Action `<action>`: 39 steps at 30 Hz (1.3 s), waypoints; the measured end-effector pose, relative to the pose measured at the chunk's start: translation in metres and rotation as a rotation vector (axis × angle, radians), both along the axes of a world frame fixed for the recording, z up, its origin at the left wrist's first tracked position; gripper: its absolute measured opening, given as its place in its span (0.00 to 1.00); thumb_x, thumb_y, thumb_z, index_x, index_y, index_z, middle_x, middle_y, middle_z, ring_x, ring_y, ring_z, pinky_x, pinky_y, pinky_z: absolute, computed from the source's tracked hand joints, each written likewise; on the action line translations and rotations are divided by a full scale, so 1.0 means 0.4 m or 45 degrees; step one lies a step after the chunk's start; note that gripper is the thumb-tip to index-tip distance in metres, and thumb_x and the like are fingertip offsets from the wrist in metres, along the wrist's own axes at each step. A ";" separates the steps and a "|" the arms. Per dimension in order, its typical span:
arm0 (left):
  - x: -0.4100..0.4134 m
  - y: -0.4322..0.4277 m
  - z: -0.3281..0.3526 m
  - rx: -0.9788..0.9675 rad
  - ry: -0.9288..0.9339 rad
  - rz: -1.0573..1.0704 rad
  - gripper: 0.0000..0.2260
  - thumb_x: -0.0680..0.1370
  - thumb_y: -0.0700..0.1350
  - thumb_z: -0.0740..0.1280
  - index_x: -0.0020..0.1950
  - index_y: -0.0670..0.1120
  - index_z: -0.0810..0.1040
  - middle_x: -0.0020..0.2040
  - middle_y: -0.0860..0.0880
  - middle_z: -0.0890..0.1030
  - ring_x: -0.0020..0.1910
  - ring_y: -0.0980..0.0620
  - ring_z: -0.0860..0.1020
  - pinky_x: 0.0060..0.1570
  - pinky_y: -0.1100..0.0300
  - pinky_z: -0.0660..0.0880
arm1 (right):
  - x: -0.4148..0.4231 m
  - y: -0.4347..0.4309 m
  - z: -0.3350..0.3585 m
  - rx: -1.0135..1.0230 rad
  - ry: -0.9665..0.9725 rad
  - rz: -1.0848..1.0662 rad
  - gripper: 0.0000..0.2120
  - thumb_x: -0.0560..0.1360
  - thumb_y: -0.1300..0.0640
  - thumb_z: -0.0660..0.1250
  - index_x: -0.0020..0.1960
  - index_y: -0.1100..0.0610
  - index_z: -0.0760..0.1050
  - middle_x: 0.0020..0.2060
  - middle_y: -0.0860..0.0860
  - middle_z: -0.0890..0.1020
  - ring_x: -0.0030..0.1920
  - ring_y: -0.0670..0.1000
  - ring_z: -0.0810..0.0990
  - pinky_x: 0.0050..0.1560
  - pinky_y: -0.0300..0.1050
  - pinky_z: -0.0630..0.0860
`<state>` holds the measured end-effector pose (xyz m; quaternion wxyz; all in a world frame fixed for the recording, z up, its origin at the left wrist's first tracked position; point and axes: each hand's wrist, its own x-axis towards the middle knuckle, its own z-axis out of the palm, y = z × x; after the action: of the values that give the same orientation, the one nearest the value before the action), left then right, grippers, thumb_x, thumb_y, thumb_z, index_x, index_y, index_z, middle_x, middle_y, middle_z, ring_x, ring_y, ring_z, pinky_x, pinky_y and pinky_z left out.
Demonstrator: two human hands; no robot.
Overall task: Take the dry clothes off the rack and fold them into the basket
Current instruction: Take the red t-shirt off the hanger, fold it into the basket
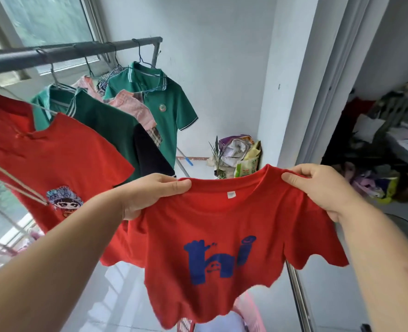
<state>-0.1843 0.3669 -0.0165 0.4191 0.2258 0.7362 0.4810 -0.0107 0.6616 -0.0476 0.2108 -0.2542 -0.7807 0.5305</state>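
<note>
A small red T-shirt (222, 236) with a blue "hi" print hangs spread out in front of me, off the rack. My left hand (150, 192) grips its left shoulder and my right hand (322, 188) grips its right shoulder. Below the shirt's hem shows part of a pink basket (248, 315). The grey rack bar (71, 51) runs across the upper left. On hangers there hang another red shirt (54, 159) with a cartoon face, two green polo shirts (160, 111) and a pink checked garment (133, 109).
A white wall corner stands behind the rack, with bags and a plant (236, 154) on the floor there. A metal pole (298, 298) rises at the lower right. Through the doorway at the right lie piles of clothes (375, 164). Windows are at the left.
</note>
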 end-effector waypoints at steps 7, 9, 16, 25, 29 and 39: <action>-0.040 -0.059 0.012 -0.005 0.034 -0.060 0.31 0.54 0.55 0.85 0.52 0.41 0.84 0.53 0.39 0.84 0.49 0.44 0.84 0.50 0.50 0.81 | -0.010 -0.023 -0.015 -0.043 -0.050 0.057 0.05 0.76 0.54 0.71 0.45 0.56 0.81 0.33 0.48 0.82 0.28 0.40 0.78 0.30 0.34 0.73; -0.032 -0.050 0.010 -0.022 0.192 0.056 0.25 0.59 0.53 0.82 0.50 0.42 0.84 0.51 0.40 0.85 0.48 0.44 0.84 0.52 0.48 0.81 | -0.020 -0.043 -0.024 -0.092 -0.022 0.063 0.05 0.77 0.56 0.69 0.44 0.55 0.80 0.34 0.50 0.81 0.28 0.42 0.76 0.28 0.33 0.71; -0.024 -0.012 -0.024 -0.189 0.650 0.457 0.22 0.69 0.60 0.74 0.45 0.40 0.80 0.36 0.45 0.82 0.35 0.48 0.78 0.39 0.52 0.75 | -0.065 -0.105 -0.038 -0.228 -0.046 0.008 0.19 0.72 0.41 0.71 0.43 0.59 0.82 0.39 0.54 0.84 0.43 0.48 0.78 0.48 0.44 0.74; 0.068 0.060 -0.062 0.074 0.390 0.669 0.35 0.62 0.70 0.66 0.46 0.37 0.78 0.35 0.44 0.79 0.34 0.47 0.76 0.39 0.51 0.75 | -0.144 -0.264 -0.021 -0.085 0.201 -0.262 0.09 0.77 0.50 0.69 0.41 0.53 0.79 0.31 0.47 0.79 0.34 0.48 0.75 0.41 0.45 0.72; 0.105 0.085 -0.075 0.258 0.092 0.631 0.17 0.74 0.53 0.73 0.45 0.38 0.81 0.40 0.37 0.83 0.34 0.47 0.80 0.37 0.54 0.80 | -0.148 -0.343 -0.026 0.000 0.202 -0.130 0.04 0.74 0.52 0.72 0.44 0.53 0.81 0.36 0.46 0.84 0.39 0.47 0.81 0.44 0.44 0.76; 0.118 0.059 -0.099 0.319 0.013 0.704 0.06 0.75 0.43 0.73 0.41 0.40 0.83 0.38 0.42 0.85 0.32 0.49 0.81 0.33 0.62 0.78 | -0.130 -0.366 -0.055 -0.114 0.200 -0.071 0.05 0.74 0.55 0.72 0.40 0.49 0.80 0.36 0.47 0.85 0.39 0.47 0.82 0.48 0.49 0.78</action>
<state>-0.1372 0.3905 -0.0562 0.2373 0.0691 0.7068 0.6628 -0.0627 0.5150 -0.0695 0.2746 -0.2426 -0.7299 0.5771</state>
